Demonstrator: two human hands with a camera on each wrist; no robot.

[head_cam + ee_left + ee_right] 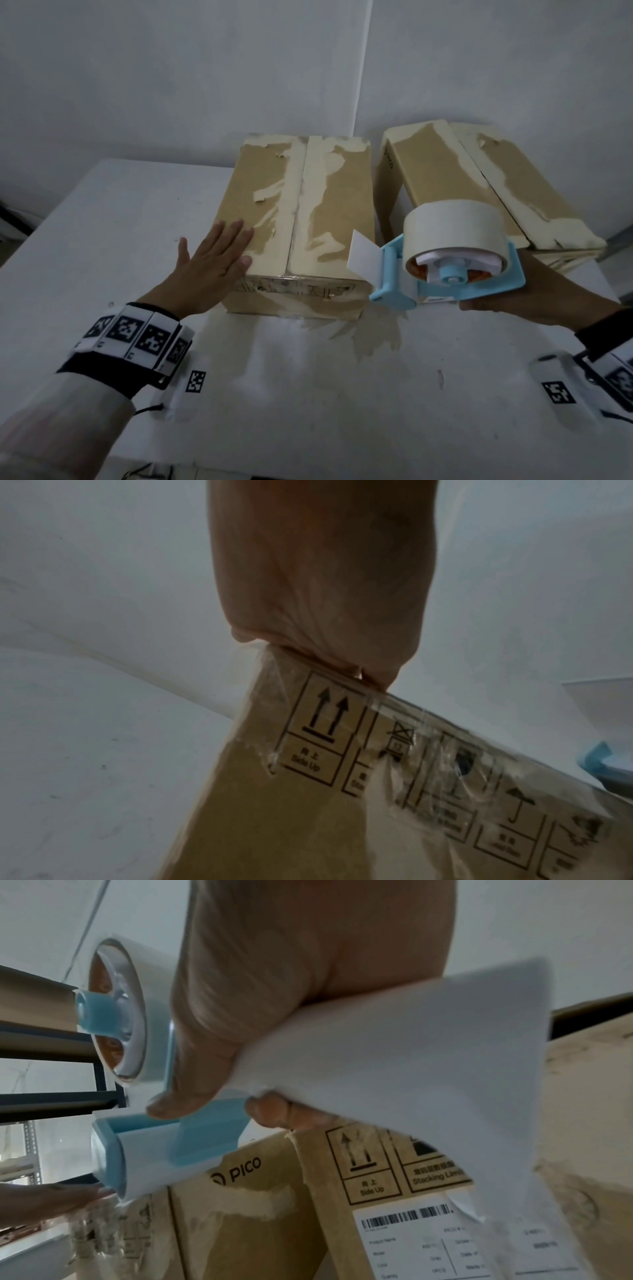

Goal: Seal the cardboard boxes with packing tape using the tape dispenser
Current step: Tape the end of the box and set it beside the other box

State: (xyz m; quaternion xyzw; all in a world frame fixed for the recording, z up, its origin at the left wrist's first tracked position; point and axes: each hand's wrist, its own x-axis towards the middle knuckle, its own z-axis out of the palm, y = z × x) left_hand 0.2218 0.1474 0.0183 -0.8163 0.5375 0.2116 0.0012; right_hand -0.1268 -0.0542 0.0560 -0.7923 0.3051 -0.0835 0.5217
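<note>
Two closed cardboard boxes stand on the white table (102,219). The nearer box (308,205) is in the middle, its top marked with torn tape residue along the centre seam. My left hand (212,257) lies flat with straight fingers on its near left top corner; the left wrist view shows the palm (325,588) on the box edge (308,777). My right hand (534,291) grips the handle of a light blue tape dispenser (445,274) with a beige tape roll (452,222), held in the air by the box's near right corner. A white tape flap (361,253) sticks out toward the box.
The second box (479,178) stands at the back right, tilted, with a barcode label (428,1240) on its side. White walls close in behind the boxes. Metal shelving (51,1069) shows in the right wrist view. Torn residue stains the table in front of the nearer box.
</note>
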